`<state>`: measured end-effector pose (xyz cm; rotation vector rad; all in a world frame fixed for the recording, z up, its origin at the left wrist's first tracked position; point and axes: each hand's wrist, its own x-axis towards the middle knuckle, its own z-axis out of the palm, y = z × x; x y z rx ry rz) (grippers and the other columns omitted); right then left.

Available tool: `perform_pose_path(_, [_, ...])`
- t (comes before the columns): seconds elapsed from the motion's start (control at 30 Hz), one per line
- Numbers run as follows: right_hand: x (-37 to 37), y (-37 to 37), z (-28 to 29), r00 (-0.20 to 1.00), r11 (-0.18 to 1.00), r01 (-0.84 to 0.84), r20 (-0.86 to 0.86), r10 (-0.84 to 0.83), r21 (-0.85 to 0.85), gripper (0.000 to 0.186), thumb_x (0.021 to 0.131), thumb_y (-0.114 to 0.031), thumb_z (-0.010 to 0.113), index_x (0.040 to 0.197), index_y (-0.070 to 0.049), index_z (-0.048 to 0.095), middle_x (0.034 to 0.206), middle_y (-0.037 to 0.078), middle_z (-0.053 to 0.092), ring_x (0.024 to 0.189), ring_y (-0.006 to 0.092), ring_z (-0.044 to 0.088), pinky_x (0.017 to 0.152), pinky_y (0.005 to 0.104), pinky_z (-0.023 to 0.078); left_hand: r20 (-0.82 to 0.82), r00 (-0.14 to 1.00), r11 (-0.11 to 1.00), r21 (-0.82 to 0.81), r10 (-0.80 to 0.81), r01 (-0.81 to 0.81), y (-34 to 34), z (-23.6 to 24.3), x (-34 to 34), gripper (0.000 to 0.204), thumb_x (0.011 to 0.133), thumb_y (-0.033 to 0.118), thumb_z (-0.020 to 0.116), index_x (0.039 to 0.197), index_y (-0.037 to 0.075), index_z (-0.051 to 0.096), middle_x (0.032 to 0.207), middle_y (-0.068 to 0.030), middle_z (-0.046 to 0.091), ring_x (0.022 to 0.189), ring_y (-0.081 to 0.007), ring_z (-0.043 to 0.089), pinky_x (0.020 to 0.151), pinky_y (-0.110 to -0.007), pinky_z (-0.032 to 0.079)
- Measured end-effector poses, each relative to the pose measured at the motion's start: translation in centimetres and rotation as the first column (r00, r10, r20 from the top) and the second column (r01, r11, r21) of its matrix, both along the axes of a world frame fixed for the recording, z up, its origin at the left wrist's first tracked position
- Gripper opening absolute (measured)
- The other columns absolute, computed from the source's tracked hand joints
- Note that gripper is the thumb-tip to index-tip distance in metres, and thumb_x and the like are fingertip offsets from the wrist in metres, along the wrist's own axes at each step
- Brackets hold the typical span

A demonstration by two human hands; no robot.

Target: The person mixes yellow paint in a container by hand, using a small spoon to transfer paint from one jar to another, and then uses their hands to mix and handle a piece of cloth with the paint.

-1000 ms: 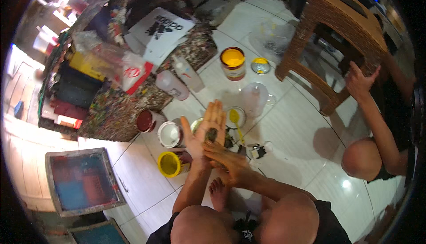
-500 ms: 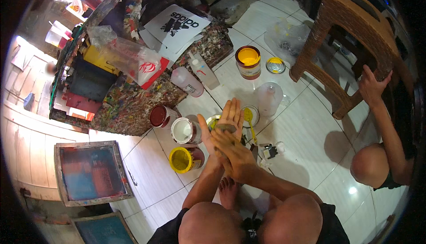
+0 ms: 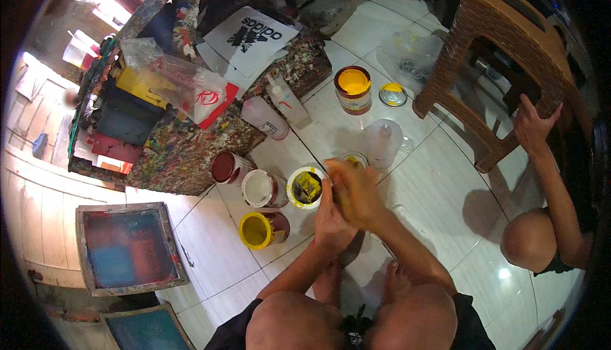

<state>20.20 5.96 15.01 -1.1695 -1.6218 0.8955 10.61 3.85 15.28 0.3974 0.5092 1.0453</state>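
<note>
My hands are together above the floor, in front of my knees. My left hand (image 3: 332,228) has its thumb raised, and its other fingers are hidden by my right hand. Across it lies my right hand (image 3: 358,197), smeared by motion, so its fingers do not show clearly. Whether anything lies between the palms is hidden. Just left of them stands a white-rimmed container (image 3: 295,201) with yellow and dark contents. Behind the right hand, a round lid (image 3: 354,157) is partly covered. A translucent bottle (image 3: 383,144) stands beyond it.
Left are a yellow-rimmed can (image 3: 278,229), a white can (image 3: 277,189) and a dark red can (image 3: 240,167). An orange-yellow paint can (image 3: 356,100) stands farther off. Another person's hand (image 3: 536,122) grips a brown plastic stool (image 3: 474,25). A framed screen (image 3: 127,248) lies left.
My hands have turned from open palm-up with the right across the left to being clasped and slightly right. The white-rimmed container shows more fully. The other person's hand stays on the stool.
</note>
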Motion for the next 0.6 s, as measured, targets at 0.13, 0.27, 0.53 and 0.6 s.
perform_pose_path(0.13, [-1.1, -1.4, -0.7, 0.972, 0.969, -0.067, 0.236, 0.010, 0.237, 0.051, 0.089, -0.022, 0.047, 0.134, 0.002, 0.043, 0.142, 0.031, 0.031, 0.137, 0.0443, 0.024, 0.111, 0.0551, 0.017, 0.134, 0.990, 0.985, 0.159, 0.046, -0.067, 1.0, -2.1, -1.0, 0.065, 0.102, 0.048, 0.028, 0.146, 0.001, 0.024, 0.150, -0.0100, 0.031, 0.137, -0.0207, 0.033, 0.112, -0.035, 0.026])
perform_pose_path(0.27, [-1.5, -2.6, 1.2, 0.951, 0.982, -0.168, 0.276, 0.140, 0.083, 0.081, 0.089, -0.042, 0.038, 0.142, 0.015, 0.016, 0.151, 0.031, 0.012, 0.143, 0.0442, 0.003, 0.115, 0.0517, -0.003, -0.044, 0.985, 0.975, 0.155, 0.167, -0.159, 2.1, -1.3, -0.4, 0.067, 0.101, 0.050, 0.024, 0.147, 0.001, 0.020, 0.152, -0.0187, 0.024, 0.144, -0.0284, 0.017, 0.119, -0.040, 0.012])
perform_pose_path(0.53, [-1.7, -4.8, -0.1, 0.940, 0.944, -0.314, 0.177, 0.293, 0.103, 0.090, 0.084, -0.045, 0.054, 0.142, 0.014, 0.018, 0.148, 0.035, 0.017, 0.141, 0.0467, 0.011, 0.116, 0.0510, 0.006, -0.196, 0.936, 0.955, 0.023, 0.293, -0.295, 2.3, -1.0, -2.2, 0.058, 0.102, 0.043, 0.032, 0.132, -0.005, 0.039, 0.139, -0.0206, 0.043, 0.129, -0.0287, 0.042, 0.111, -0.039, 0.033])
perform_pose_path(0.6, [-1.3, -5.5, 1.0, 0.952, 0.947, -0.302, 0.087, 0.293, 0.110, 0.080, 0.087, -0.048, 0.053, 0.134, 0.015, 0.036, 0.139, 0.036, 0.035, 0.135, 0.0431, 0.032, 0.113, 0.0455, 0.025, -0.266, 0.909, 0.944, 0.007, 0.321, -0.331, 2.9, -0.3, -2.7, 0.055, 0.102, 0.042, 0.035, 0.129, -0.006, 0.041, 0.135, -0.0200, 0.047, 0.123, -0.0281, 0.049, 0.108, -0.039, 0.038])
